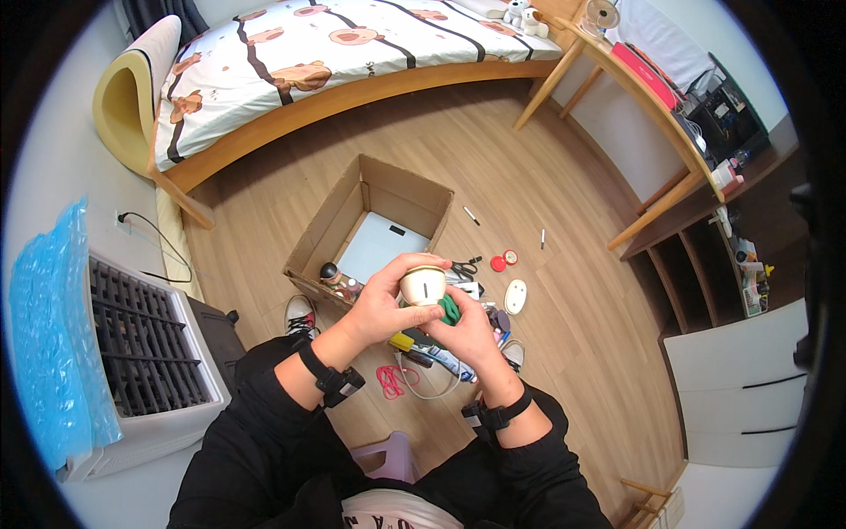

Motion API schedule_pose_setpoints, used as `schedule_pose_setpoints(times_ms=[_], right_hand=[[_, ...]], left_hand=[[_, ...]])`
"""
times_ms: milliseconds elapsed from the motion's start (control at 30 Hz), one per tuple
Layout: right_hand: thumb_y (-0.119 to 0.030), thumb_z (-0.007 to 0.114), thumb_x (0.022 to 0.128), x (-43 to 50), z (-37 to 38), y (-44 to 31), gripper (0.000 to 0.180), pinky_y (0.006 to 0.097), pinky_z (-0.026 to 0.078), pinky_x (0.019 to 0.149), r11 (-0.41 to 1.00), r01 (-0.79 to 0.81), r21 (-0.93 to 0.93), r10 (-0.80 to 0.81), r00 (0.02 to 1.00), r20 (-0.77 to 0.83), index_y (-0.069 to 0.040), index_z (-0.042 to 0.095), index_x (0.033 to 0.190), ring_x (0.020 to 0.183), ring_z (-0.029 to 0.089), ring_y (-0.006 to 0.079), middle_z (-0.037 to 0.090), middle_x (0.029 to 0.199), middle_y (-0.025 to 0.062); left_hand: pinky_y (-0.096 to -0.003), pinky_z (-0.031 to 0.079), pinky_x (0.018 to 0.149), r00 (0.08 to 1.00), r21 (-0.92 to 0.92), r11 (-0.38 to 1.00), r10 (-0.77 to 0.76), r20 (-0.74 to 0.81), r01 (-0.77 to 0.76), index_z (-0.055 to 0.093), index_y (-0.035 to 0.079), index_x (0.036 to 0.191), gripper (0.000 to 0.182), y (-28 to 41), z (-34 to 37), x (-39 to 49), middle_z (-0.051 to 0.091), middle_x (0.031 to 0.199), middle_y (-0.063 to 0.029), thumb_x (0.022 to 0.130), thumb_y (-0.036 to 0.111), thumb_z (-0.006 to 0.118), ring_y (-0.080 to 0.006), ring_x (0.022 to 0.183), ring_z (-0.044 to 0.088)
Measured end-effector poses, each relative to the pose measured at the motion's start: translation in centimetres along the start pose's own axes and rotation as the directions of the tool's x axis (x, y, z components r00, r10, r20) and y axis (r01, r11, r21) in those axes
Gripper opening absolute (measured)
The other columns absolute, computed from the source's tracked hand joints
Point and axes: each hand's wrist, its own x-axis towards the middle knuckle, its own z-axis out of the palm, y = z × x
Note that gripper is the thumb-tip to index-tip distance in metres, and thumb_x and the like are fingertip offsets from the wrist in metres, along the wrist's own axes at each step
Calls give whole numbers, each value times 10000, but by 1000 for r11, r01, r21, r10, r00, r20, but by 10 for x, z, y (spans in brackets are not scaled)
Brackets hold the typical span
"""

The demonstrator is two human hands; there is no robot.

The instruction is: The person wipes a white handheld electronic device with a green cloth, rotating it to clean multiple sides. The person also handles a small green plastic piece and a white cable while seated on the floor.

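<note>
Between my two hands is a small cream rounded container [423, 287] with a gold-coloured rim and a dark slot in its side. My left hand [378, 301] grips it, fingers over the top and thumb along the base. The fingertips of my right hand [466, 324] meet its lower right side. A bunched green cloth [451, 309] shows between the right thumb and fingers; whether it is held or lies behind them is unclear. Just beyond stands an open cardboard box [404, 177] with a flat white panel [377, 246] and a doll figure [332, 274] inside.
Below my hands lie a pink cord [393, 382], a white cable [423, 398] and a blue-white tube [453, 364]. Scissors [466, 268], a white oval object [515, 296], a red round case [498, 264] and pens [471, 215] lie beyond. A lilac stool [393, 456] stands between my legs.
</note>
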Motion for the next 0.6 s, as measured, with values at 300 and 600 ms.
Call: schedule_pose_setpoints(times_ms=[300,600], right_hand=[[-280,922,785,-1,1,-1,681,422,590,997,992,52,-114,-71,982,-173,-29,693,1376,1097,756,310,783,1165,219],[-242,864,731,-7,-5,-10,682,471,565,991,907,142,-397,-220,962,-159,-39,701,1362,1108,658,391,759,1159,200]], left_hand=[[-416,504,1184,894,-398,809,-443,71,433,599,-11,1513,784,-10,-7,7,673,1489,-145,1147,662,434,-244,1387,640],[-511,667,905,563,-428,431,-786,254,794,627,63,1465,665,5,-25,4,708,1401,-145,1155,626,457,-270,1199,746]])
